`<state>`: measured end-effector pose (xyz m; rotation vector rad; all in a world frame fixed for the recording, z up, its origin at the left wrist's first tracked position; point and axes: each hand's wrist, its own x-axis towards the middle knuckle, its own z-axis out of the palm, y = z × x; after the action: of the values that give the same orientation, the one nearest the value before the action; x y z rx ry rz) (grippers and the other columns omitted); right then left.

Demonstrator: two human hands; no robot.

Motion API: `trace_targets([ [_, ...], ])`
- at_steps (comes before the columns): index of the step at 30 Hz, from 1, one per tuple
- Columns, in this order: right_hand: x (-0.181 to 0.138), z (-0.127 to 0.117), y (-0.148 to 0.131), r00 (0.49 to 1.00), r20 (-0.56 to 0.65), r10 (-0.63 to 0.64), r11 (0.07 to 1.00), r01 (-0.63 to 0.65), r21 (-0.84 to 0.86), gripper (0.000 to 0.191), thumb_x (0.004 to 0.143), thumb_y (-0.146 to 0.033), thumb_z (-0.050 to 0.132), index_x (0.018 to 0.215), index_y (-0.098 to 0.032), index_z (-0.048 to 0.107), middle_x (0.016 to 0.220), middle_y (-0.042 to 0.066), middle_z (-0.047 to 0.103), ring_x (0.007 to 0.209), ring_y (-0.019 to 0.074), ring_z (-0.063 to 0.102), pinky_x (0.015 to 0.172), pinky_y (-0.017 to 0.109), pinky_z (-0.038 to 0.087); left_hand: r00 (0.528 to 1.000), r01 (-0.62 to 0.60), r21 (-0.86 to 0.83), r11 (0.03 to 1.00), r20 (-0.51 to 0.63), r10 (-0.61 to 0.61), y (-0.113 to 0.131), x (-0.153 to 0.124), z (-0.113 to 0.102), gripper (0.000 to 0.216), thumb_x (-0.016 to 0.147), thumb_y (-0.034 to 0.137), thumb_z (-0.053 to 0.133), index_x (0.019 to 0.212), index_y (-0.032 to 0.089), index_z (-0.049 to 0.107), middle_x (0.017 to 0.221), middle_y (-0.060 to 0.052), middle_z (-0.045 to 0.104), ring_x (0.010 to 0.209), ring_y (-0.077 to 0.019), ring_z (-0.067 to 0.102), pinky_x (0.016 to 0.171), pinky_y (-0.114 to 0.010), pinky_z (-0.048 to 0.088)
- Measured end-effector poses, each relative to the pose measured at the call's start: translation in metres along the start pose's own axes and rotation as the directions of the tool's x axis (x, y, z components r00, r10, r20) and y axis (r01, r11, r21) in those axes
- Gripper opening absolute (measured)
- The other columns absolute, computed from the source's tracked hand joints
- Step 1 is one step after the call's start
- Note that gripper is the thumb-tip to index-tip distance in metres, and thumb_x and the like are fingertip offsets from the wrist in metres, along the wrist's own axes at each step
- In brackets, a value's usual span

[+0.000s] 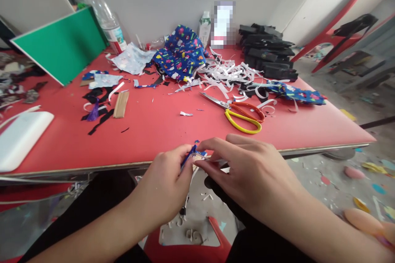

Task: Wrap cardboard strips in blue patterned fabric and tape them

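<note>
My left hand (168, 181) and my right hand (247, 168) meet just in front of the red table's (160, 123) near edge. Both pinch one small blue piece of fabric (193, 153) between their fingertips. Each hand's fingers are closed on it, and most of the piece is hidden by them. Yellow-and-orange-handled scissors (237, 113) lie on the table just beyond my right hand, untouched.
Blue patterned cloth (180, 53), white paper strips (228, 74) and a stack of black pieces (268, 55) fill the table's far side. A green board (63, 45), a plastic bottle (106, 18) and a white tray (20, 137) are at the left. Scraps litter the floor at the right.
</note>
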<state>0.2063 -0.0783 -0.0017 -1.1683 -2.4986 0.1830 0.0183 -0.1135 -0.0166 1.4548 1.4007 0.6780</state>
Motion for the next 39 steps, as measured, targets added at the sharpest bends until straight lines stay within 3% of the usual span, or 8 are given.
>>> trace_targets([
  [4, 0.003, -0.002, 0.004, 0.998, 0.062, 0.007, 0.997, -0.012, 0.078, 0.020, 0.101, -0.037, 0.065, 0.104, -0.022, 0.078, 0.065, 0.001, 0.062, 0.052, 0.0149, 0.056, 0.053, 0.027, 0.026, 1.000, -0.005, 0.017, 1.000, 0.010, 0.005, 0.001, -0.002, -0.004, 0.034, 0.109, 0.041, 0.047, 0.118, 0.021, 0.072, 0.086, -0.003, 0.074, 0.082, -0.0217, 0.070, 0.073, -0.032, 0.052],
  [8, 0.006, -0.004, 0.009, 0.994, 0.111, -0.022, 0.993, 0.009, 0.117, 0.024, 0.100, -0.042, 0.069, 0.102, -0.021, 0.080, 0.066, 0.003, 0.064, 0.059, 0.0169, 0.060, 0.056, 0.027, 0.033, 1.000, 0.023, 0.003, 1.000, 0.014, -0.023, 0.002, -0.003, -0.008, 0.035, 0.109, 0.044, 0.046, 0.118, 0.021, 0.071, 0.081, -0.002, 0.071, 0.082, -0.0213, 0.068, 0.078, -0.033, 0.053],
  [14, 0.006, -0.004, 0.012, 0.998, 0.017, -0.055, 0.981, 0.051, 0.188, 0.023, 0.102, -0.038, 0.067, 0.114, -0.021, 0.077, 0.067, 0.001, 0.065, 0.060, 0.0157, 0.057, 0.056, 0.027, 0.034, 1.000, 0.001, -0.048, 0.999, 0.025, 0.000, 0.001, -0.004, -0.008, 0.035, 0.109, 0.044, 0.047, 0.118, 0.022, 0.073, 0.079, -0.001, 0.070, 0.077, -0.0196, 0.065, 0.073, -0.031, 0.053],
  [20, 0.009, -0.005, 0.017, 0.977, -0.029, -0.211, 0.954, 0.212, 0.212, 0.020, 0.105, -0.026, 0.062, 0.100, -0.019, 0.080, 0.064, 0.000, 0.066, 0.058, 0.0149, 0.052, 0.053, 0.030, 0.030, 1.000, -0.001, -0.066, 0.998, 0.006, 0.001, 0.003, -0.007, -0.009, 0.033, 0.106, 0.041, 0.051, 0.118, 0.021, 0.074, 0.081, -0.002, 0.072, 0.071, -0.0189, 0.064, 0.072, -0.032, 0.054],
  [26, 0.011, -0.002, 0.017, 0.986, -0.021, -0.165, 0.957, 0.165, 0.238, 0.016, 0.103, -0.024, 0.065, 0.098, -0.018, 0.078, 0.069, 0.002, 0.070, 0.062, 0.0149, 0.059, 0.057, 0.027, 0.037, 0.999, 0.028, -0.100, 0.995, 0.049, -0.023, 0.005, -0.008, -0.011, 0.035, 0.108, 0.043, 0.049, 0.126, 0.023, 0.072, 0.085, -0.002, 0.071, 0.089, -0.0220, 0.067, 0.081, -0.033, 0.055],
  [30, 0.009, 0.002, 0.016, 0.998, -0.042, -0.052, 0.956, 0.061, 0.287, 0.021, 0.100, -0.036, 0.072, 0.108, -0.017, 0.076, 0.070, 0.002, 0.069, 0.060, 0.0148, 0.061, 0.058, 0.026, 0.041, 0.999, 0.011, -0.145, 0.989, 0.041, -0.005, 0.004, -0.007, -0.011, 0.036, 0.109, 0.044, 0.049, 0.128, 0.024, 0.072, 0.089, -0.001, 0.071, 0.080, -0.0183, 0.061, 0.074, -0.030, 0.052],
  [33, 0.009, 0.002, 0.015, 0.998, -0.039, -0.052, 0.951, 0.062, 0.305, 0.018, 0.100, -0.034, 0.071, 0.106, -0.019, 0.080, 0.068, 0.002, 0.066, 0.057, 0.0149, 0.060, 0.057, 0.026, 0.040, 0.999, 0.020, -0.145, 0.989, 0.050, -0.013, 0.003, -0.007, -0.011, 0.037, 0.109, 0.046, 0.048, 0.128, 0.025, 0.071, 0.084, 0.000, 0.067, 0.072, -0.0165, 0.053, 0.065, -0.029, 0.047],
  [39, 0.011, 0.002, 0.013, 1.000, 0.011, -0.008, 0.938, 0.004, 0.348, 0.021, 0.104, -0.032, 0.063, 0.101, -0.021, 0.080, 0.071, 0.003, 0.069, 0.060, 0.0151, 0.062, 0.058, 0.026, 0.039, 0.999, -0.008, -0.156, 0.988, 0.045, 0.015, 0.003, -0.009, -0.012, 0.034, 0.109, 0.046, 0.048, 0.127, 0.026, 0.070, 0.084, 0.001, 0.066, 0.081, -0.0178, 0.058, 0.083, -0.033, 0.051],
])
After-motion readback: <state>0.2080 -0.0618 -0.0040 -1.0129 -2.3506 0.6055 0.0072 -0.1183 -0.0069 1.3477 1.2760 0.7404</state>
